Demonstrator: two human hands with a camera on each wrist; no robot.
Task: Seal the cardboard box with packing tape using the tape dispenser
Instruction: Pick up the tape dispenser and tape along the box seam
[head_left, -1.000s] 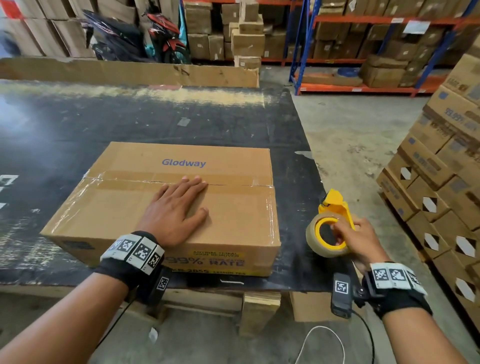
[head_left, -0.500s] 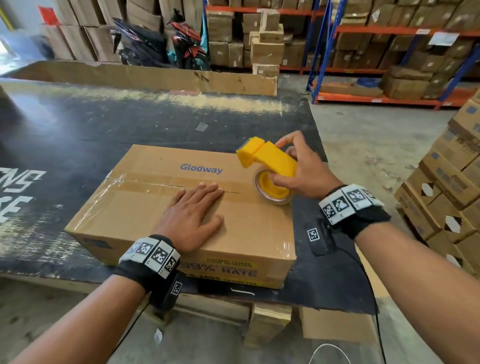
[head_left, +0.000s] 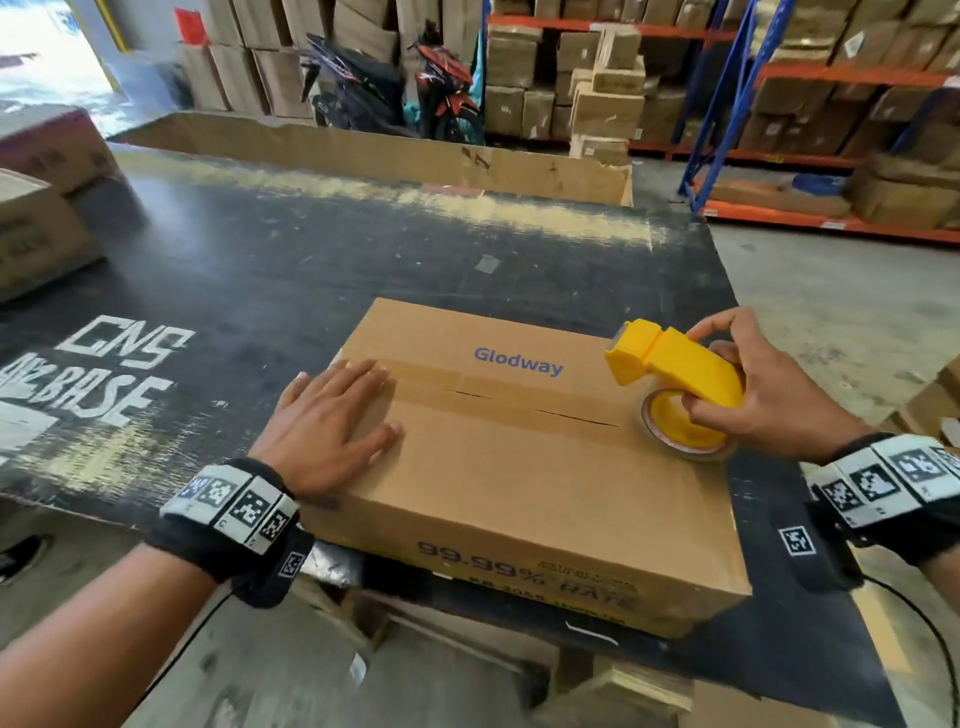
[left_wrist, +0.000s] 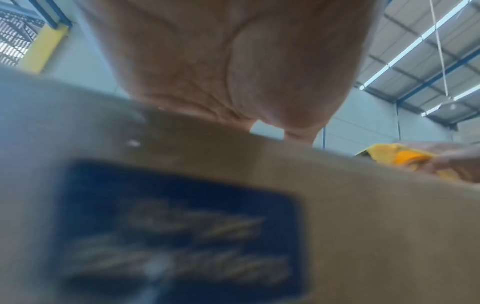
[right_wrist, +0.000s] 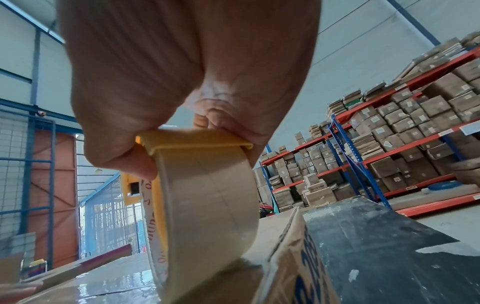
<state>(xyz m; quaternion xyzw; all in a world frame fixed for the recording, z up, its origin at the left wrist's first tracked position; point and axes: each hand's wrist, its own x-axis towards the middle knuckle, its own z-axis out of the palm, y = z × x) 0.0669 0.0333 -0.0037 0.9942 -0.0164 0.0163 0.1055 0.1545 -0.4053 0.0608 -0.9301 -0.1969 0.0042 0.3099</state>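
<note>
A brown cardboard box (head_left: 519, 467) printed "Glodway" lies on the black table (head_left: 311, 270), its two top flaps meeting at a centre seam with a thin open slit. My left hand (head_left: 332, 415) lies flat with straight fingers on the left end of the box top. My right hand (head_left: 748, 395) grips the yellow tape dispenser (head_left: 675, 364) and holds its tape roll (right_wrist: 207, 205) down on the right end of the seam, at the box's right edge. In the left wrist view, the box side (left_wrist: 363, 226) fills the frame and the dispenser (left_wrist: 405, 158) shows at far right.
A long cardboard sheet (head_left: 363, 150) stands along the table's far edge. More boxes (head_left: 41, 208) sit at the far left. Shelving racks (head_left: 831, 104) loaded with cartons and parked motorbikes (head_left: 395, 88) stand behind. The concrete floor (head_left: 831, 291) lies to the right.
My right hand carried the dispenser from beside the table up onto the box and set it at the seam's right end. My left hand slid to the box's left end.
</note>
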